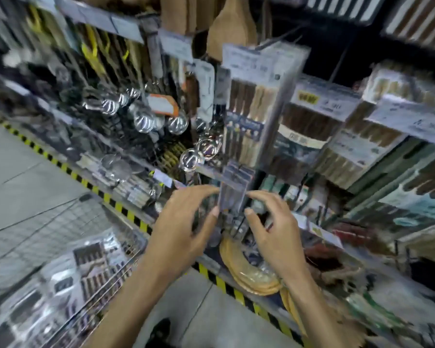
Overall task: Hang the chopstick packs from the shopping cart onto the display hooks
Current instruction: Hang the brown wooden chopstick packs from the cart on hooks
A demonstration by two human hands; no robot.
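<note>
Head view, blurred: fingers [199,191] of left hand [178,229] and right hand [274,229] apparently pinch a chopstick pack [232,194]

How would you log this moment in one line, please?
left hand: holds chopstick pack | right hand: holds same pack | hung: unclear | cart: more packs
</note>
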